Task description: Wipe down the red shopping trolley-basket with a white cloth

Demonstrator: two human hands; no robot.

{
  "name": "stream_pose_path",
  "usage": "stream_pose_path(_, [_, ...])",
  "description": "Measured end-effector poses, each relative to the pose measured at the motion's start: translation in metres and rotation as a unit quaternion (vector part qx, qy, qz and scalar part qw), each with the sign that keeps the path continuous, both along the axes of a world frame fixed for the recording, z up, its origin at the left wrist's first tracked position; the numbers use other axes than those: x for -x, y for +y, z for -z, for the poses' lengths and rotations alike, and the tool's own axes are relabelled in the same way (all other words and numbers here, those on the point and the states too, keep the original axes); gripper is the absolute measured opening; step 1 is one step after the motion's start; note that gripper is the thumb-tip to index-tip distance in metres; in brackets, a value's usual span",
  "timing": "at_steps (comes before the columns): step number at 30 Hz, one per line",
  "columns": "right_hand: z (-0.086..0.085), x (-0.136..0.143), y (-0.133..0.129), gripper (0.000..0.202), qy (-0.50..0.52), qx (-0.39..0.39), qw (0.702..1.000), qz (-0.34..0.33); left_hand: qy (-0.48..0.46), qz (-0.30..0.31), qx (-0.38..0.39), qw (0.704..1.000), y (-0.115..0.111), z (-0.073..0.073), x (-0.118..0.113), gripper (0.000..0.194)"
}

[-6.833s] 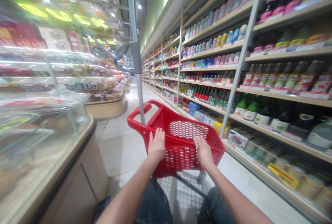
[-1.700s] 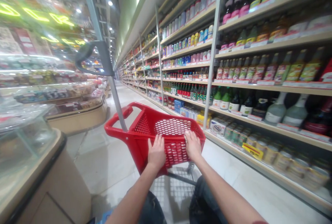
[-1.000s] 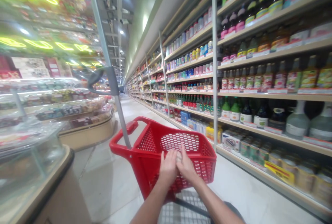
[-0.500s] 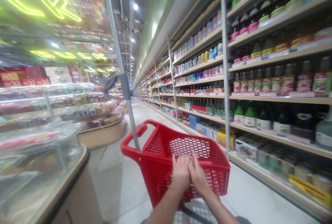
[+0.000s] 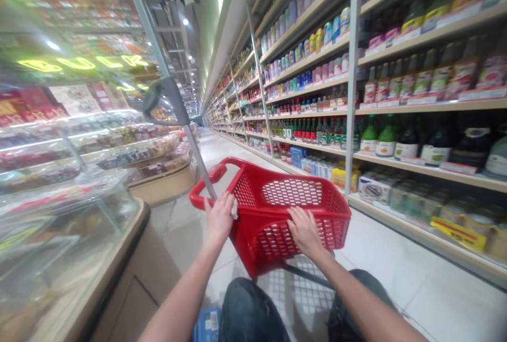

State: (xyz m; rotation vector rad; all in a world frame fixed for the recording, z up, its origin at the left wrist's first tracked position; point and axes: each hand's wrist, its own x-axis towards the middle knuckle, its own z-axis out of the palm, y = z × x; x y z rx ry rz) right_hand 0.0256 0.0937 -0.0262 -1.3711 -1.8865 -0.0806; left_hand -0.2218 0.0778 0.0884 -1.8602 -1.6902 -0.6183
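Currently: left hand (image 5: pixel 221 216), holding white wad (image 5: pixel 234 209) against cart (image 5: pixel 246 236) just beneath; right hand (image 5: pixel 304 230), fingers over cart's side (gripping or resting, cannot tell). Possible fault: wad dropping into cart, should left hold loosen.

White wad (image 5: pixel 234 209): partly hidden by left hand (image 5: pixel 220 217); perhaps cloth or paper.
Pole (image 5: pixel 147 21): top cut off at upper edge.
Blue box (image 5: pixel 208 325): cut off at lower edge.
Yellow tag (image 5: pixel 458 233): print blurred, illegible.
Far goods (image 5: pixel 226 103): too small to tell apart.

Head camera looks forward and down, seemingly near the cart (image 5: pixel 263 217).
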Motion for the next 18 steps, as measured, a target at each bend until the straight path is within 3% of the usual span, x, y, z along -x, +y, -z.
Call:
stream_pose_path(5, [0.002,-0.001,-0.003,0.042,-0.011,-0.006,1.0,0.002,0.016,0.1,0.038,0.994,-0.004,0.041,-0.049,0.038])
stream_pose_path(7, [0.002,-0.004,-0.003,0.042,-0.021,-0.007,1.0,-0.003,0.021,0.124,0.042,0.991,-0.004,0.047,-0.06,0.038])
stream_pose_path(9, [0.003,-0.006,-0.003,0.042,-0.027,-0.007,1.0,-0.008,0.025,0.118,0.032,0.992,-0.005,0.043,-0.05,0.037])
stream_pose_path(14, [0.003,-0.005,-0.005,0.041,-0.015,-0.024,1.0,0.0,0.033,0.03,-0.026,0.999,-0.01,0.015,0.013,0.036])
stream_pose_path(16, [0.002,-0.003,-0.007,0.04,-0.007,-0.03,0.999,0.009,0.037,0.03,-0.037,0.998,-0.009,0.016,0.018,0.037])
stream_pose_path(18, [0.001,-0.003,-0.008,0.04,-0.006,-0.029,1.0,0.01,0.034,0.047,-0.039,0.998,-0.008,0.026,0.005,0.038])
